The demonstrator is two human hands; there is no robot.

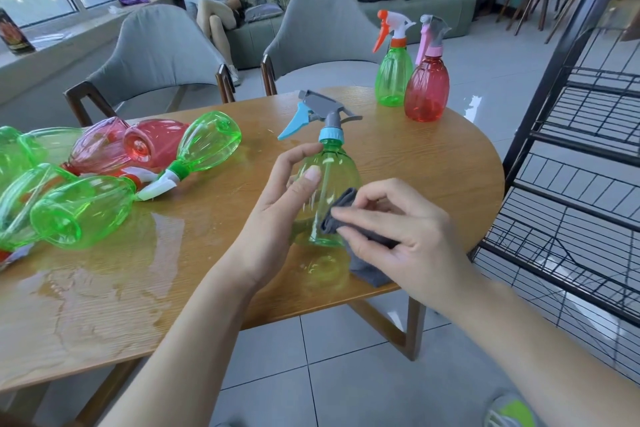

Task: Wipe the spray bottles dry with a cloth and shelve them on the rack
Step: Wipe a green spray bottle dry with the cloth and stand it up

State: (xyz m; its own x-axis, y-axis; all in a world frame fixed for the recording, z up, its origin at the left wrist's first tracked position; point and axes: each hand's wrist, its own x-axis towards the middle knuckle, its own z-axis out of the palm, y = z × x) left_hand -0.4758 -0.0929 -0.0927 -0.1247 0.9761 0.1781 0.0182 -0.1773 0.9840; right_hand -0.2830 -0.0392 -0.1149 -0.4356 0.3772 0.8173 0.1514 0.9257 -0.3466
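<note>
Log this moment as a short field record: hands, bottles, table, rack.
left hand: holds upright green bottle with blue trigger
right hand: presses grey cloth to that bottle
standing bottles: green and red, far edge of table
lying bottles: heap, green and red, at left
table surface: wet patch near the heap
rack: at right, no bottles visible

A clear green spray bottle [329, 191] with a blue collar and grey trigger head stands upright at the bench's near edge, a grey cloth [363, 246] against its side. More green and red bottles [104, 177] lie tumbled at the left; two [412, 80] stand at the far edge beside the black wire rack [581, 135].
</note>
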